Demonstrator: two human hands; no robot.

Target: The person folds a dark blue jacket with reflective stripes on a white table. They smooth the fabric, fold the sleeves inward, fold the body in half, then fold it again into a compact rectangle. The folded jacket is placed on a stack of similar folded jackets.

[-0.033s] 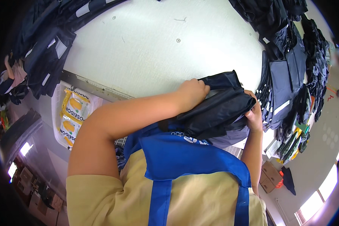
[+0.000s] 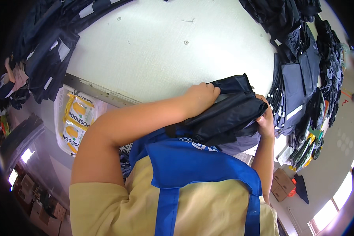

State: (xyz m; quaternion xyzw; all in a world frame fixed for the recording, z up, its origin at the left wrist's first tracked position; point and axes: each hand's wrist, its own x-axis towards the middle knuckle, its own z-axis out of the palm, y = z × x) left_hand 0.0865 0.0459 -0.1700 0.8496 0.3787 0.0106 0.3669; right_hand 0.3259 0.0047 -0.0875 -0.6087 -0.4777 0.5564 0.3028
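Before my body at the table's near edge is a bunched black cloth piece (image 2: 228,114). It is smooth and slightly shiny, and folds hide whether it is a garment or a bag. My left hand (image 2: 201,100) pinches the far left part of it with curled fingers. At its right end my right hand (image 2: 266,121) grips the edge, thumb in front and the other fingers partly behind the cloth. A gap between two layers shows near my left fingertips. Below the black cloth lies a greyer fabric (image 2: 244,142), partly covered.
The white table (image 2: 165,55) stretches ahead. Stacks of folded dark fabric (image 2: 297,78) with white labels line its right side; more dark fabric pieces (image 2: 53,63) lie at left. A white plastic bin (image 2: 59,126) holding yellow-and-white packages stands near my left elbow. Another person (image 2: 17,76) is at far left.
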